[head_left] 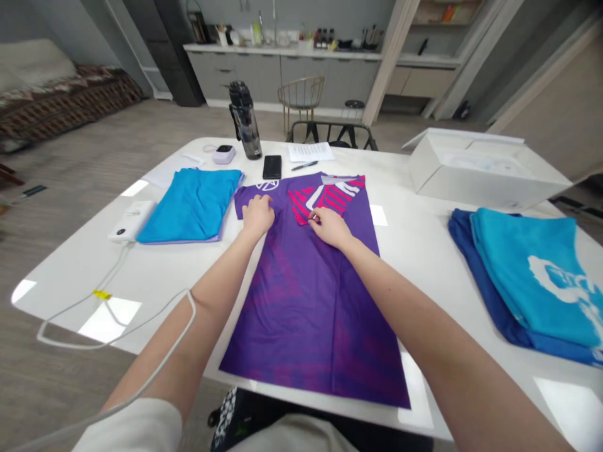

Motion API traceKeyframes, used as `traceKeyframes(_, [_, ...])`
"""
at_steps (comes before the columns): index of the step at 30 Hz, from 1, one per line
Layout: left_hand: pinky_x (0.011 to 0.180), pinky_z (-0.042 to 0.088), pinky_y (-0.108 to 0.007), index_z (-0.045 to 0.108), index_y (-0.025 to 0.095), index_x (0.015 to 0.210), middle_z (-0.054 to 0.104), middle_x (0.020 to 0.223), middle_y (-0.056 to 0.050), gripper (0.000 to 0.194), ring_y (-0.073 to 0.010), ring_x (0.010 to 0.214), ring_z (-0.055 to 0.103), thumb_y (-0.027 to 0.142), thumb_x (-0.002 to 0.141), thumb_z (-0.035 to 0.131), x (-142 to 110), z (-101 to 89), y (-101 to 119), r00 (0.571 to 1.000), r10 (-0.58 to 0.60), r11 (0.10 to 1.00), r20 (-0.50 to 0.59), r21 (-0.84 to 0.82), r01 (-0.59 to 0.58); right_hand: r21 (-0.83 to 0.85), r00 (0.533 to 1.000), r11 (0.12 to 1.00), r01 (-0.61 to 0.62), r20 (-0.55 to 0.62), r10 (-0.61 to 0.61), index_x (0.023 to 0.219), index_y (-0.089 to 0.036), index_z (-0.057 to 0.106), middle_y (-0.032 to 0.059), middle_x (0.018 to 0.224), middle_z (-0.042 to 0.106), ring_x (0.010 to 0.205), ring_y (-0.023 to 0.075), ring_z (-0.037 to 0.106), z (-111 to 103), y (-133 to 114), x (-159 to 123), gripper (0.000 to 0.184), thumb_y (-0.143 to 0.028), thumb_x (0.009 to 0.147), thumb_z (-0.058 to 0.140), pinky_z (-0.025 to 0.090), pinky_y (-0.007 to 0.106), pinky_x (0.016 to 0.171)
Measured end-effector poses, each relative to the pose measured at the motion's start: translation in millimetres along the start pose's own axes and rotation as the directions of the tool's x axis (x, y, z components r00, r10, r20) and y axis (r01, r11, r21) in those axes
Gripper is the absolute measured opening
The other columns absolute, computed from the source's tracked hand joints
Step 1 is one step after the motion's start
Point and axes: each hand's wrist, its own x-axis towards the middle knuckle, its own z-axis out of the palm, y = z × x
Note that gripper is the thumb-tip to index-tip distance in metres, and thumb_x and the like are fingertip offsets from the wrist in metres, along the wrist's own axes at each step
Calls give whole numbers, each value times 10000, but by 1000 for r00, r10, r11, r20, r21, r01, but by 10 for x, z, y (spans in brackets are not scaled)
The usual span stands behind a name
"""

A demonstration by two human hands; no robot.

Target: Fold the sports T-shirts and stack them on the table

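A purple T-shirt (301, 301) lies spread on the white table, its hem toward me. Its right side is turned inward near the top, and a sleeve with red and white patterning (325, 199) rests on the body. My right hand (328, 227) pinches the cloth at the lower edge of that sleeve, thumb and fingers together. On the left, my left hand (258, 215) bends its fingers onto the cloth where the other sleeve meets the body, gripping it; the fingertips are partly hidden. A white round emblem (267, 185) shows just beyond that hand.
Folded blue cloth (193, 204) lies left beside a white power strip (133, 221) with a trailing cable. A bottle (247, 129), phone (272, 167), pen (304, 166) and paper (311, 152) sit beyond. Right stand a white box (485, 176) and folded blue garments (532, 276).
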Motion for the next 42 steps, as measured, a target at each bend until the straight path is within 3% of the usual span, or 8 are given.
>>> traceKeyframes(10, [979, 289, -523, 645, 123, 1167, 685, 1130, -231, 435, -366, 1174, 511, 59, 906, 303, 769, 43, -645, 986, 165, 941, -35, 305, -146, -90, 999, 995, 46, 8, -45, 1117, -217, 707, 108, 1236, 662, 1165, 280, 549, 322, -259, 1228, 251, -284, 1009, 492, 440, 433, 969])
traceKeyframes(19, [959, 284, -463, 682, 137, 1106, 715, 1053, -200, 408, -338, 1152, 502, 71, 920, 325, 981, 106, -679, 996, 93, 925, 16, 369, -92, -140, 991, 987, -79, 95, 93, 1238, -247, 645, 108, 1292, 656, 1195, 285, 576, 550, -333, 1921, 283, -287, 1026, 462, 419, 473, 996])
traceKeyframes(24, [931, 310, -474, 730, 129, 998, 701, 1045, -211, 378, -350, 1101, 512, 88, 905, 366, 969, 87, -699, 997, 62, 926, -45, 376, -40, -241, 996, 969, 51, 88, -30, 1330, -281, 601, 119, 1234, 676, 1094, 275, 637, 688, -331, 2077, 334, -324, 1036, 448, 439, 405, 930])
traceKeyframes(29, [949, 344, -517, 734, 138, 883, 692, 1060, -211, 272, -374, 1117, 531, 224, 904, 477, 938, -80, -776, 990, 89, 962, -112, 269, -56, -209, 984, 964, 163, 107, -143, 1246, -273, 664, 102, 1177, 706, 1062, 249, 645, 739, -260, 2160, 310, -253, 1021, 452, 435, 347, 893])
traceKeyframes(33, [827, 435, -392, 690, 194, 756, 701, 822, -101, 313, -290, 913, 625, 449, 893, 574, 974, -283, -777, 998, 58, 987, -24, -149, -61, -59, 989, 987, 147, 43, -145, 1089, -231, 726, 67, 1072, 730, 972, 209, 644, 660, -107, 2244, 214, -239, 954, 560, 445, 289, 845])
traceKeyframes(35, [707, 445, -324, 663, 190, 716, 648, 689, -44, 369, -224, 746, 615, 532, 851, 627, 992, -347, -704, 998, 51, 897, 34, -441, -31, 54, 992, 991, 125, -8, -125, 1047, -209, 739, 50, 988, 738, 892, 186, 639, 587, -7, 2292, 194, -223, 920, 594, 449, 270, 814])
traceKeyframes(38, [608, 452, -274, 661, 167, 793, 605, 656, 1, 389, -150, 623, 567, 554, 783, 707, 1007, -384, -470, 987, 85, 606, 139, -793, 59, 177, 993, 978, 113, -54, -105, 963, -189, 760, 30, 912, 744, 791, 159, 618, 455, 159, 2344, 158, -223, 870, 637, 453, 259, 775])
traceKeyframes(42, [566, 478, -240, 658, 154, 909, 615, 693, 11, 420, -102, 575, 562, 510, 730, 794, 1038, -377, 1, 953, 196, 268, 233, -947, 176, 316, 995, 944, 97, -49, -86, 867, -165, 775, 24, 829, 741, 698, 139, 588, 247, 407, 2316, 146, -238, 787, 676, 458, 257, 724])
